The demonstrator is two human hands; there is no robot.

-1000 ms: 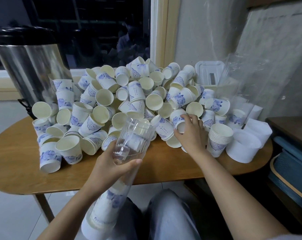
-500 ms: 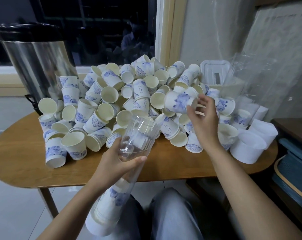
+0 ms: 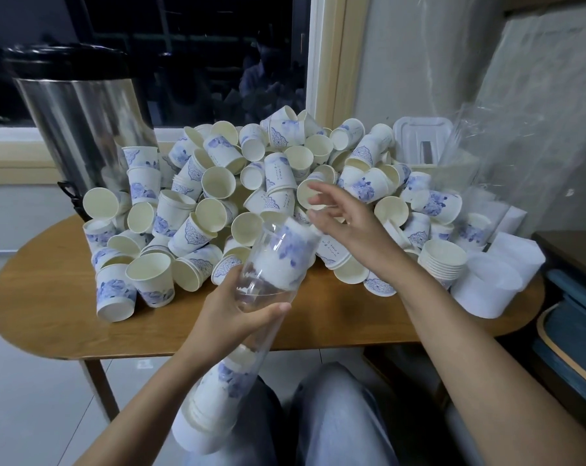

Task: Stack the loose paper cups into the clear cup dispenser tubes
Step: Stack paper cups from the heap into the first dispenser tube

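My left hand (image 3: 232, 316) grips a clear dispenser tube (image 3: 251, 297) that slants up from my lap toward the table. Stacked cups (image 3: 217, 398) fill the tube's lower end. A white cup with blue flowers (image 3: 286, 255) sits in the tube's open mouth, bottom end inward. My right hand (image 3: 347, 223) hovers just above that mouth with its fingers spread and holds nothing. A big heap of loose paper cups (image 3: 251, 193) covers the wooden table (image 3: 56, 317) behind.
A steel urn (image 3: 83, 129) stands at the back left. At right are a short nested cup stack (image 3: 441, 264), white plastic caps (image 3: 490, 290), a white lid (image 3: 422, 139) and crumpled clear wrap (image 3: 520, 156). My knees (image 3: 332, 415) are under the table edge.
My right hand picked a cup off the heap, carried it left to the tube's mouth and let it go; the cup now sits inside the opening. The left hand kept holding the tube.
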